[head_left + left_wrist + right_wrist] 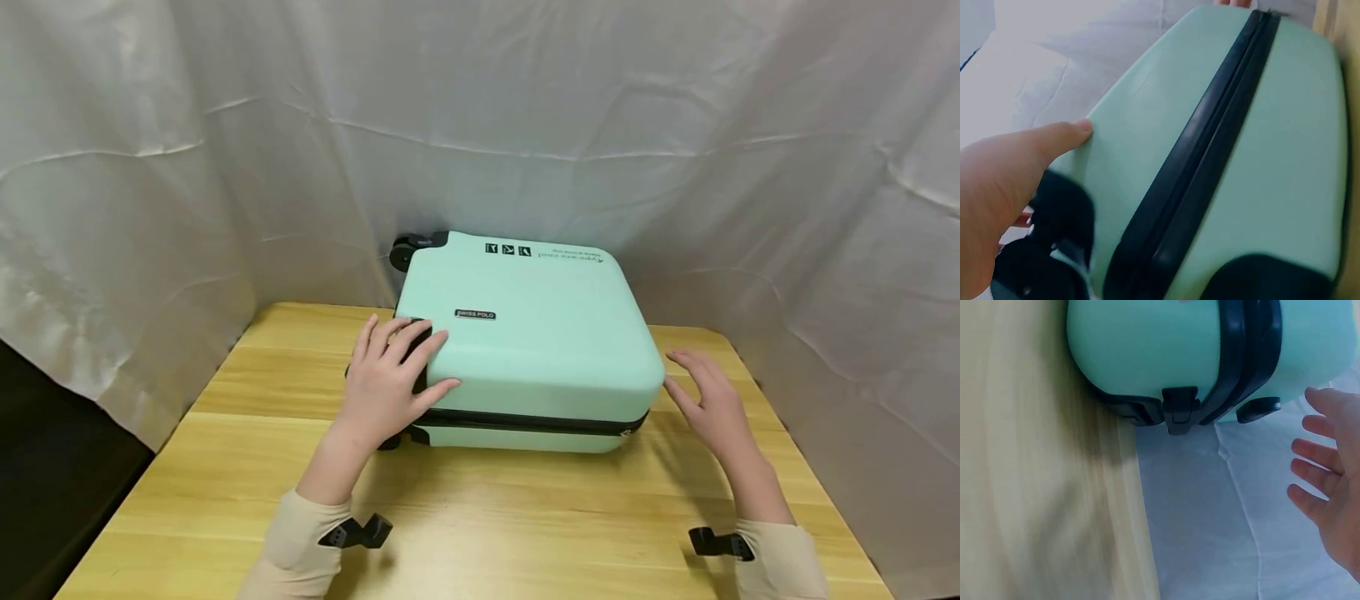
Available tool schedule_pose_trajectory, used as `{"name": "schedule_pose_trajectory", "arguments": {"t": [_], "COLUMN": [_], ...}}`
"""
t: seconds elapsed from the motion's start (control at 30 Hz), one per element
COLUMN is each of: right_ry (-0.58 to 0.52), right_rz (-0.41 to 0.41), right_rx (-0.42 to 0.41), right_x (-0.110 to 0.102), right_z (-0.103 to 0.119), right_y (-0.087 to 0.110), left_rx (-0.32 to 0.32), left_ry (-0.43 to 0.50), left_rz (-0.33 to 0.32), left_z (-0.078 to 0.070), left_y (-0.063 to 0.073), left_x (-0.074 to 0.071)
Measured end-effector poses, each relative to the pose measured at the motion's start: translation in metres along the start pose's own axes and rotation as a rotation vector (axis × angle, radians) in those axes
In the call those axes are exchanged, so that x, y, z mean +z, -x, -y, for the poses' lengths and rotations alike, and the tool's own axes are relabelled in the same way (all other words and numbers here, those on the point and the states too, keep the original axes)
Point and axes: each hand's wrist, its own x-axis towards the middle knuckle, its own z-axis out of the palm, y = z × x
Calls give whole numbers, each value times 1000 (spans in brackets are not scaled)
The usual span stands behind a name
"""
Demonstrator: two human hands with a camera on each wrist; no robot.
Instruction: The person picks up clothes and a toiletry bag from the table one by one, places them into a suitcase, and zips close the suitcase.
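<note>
A mint-green hard-shell suitcase (540, 333) lies flat on the wooden table, its wheels to the left. My left hand (386, 379) rests on the near-left upper corner, fingers spread over the black corner guard. In the left wrist view, the thumb of that hand (1013, 165) is straight and touches the shell (1147, 106). At the opposite end, my right hand (712, 408) is beside the near-right corner, fingers loosely bent and holding nothing. The right wrist view shows its fingers apart near the shell; whether the thumb tip touches is unclear. A black zipper band (525, 422) runs around the side.
The wooden table (225, 492) extends in front of the suitcase and to both sides. Pale grey curtains (480, 125) hang behind and along the sides. A dark area (52, 467) lies off the left edge. Each wrist wears a black camera mount.
</note>
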Motion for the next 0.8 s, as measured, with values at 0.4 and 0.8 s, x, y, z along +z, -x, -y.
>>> {"name": "schedule_pose_trajectory", "arguments": {"t": [0.4,0.8], "right_ry": [-544,-1142], "right_rz": [237,638], "right_rx": [331,385], "right_x": [0,20], "right_z": [5,-3], "right_y": [28,65], "left_rx": [-45,-80], "left_ry": [19,-1], "left_rz": [-79,56], "left_z": [27,29], "left_y": [2,8], "left_x": [-10,-10]}}
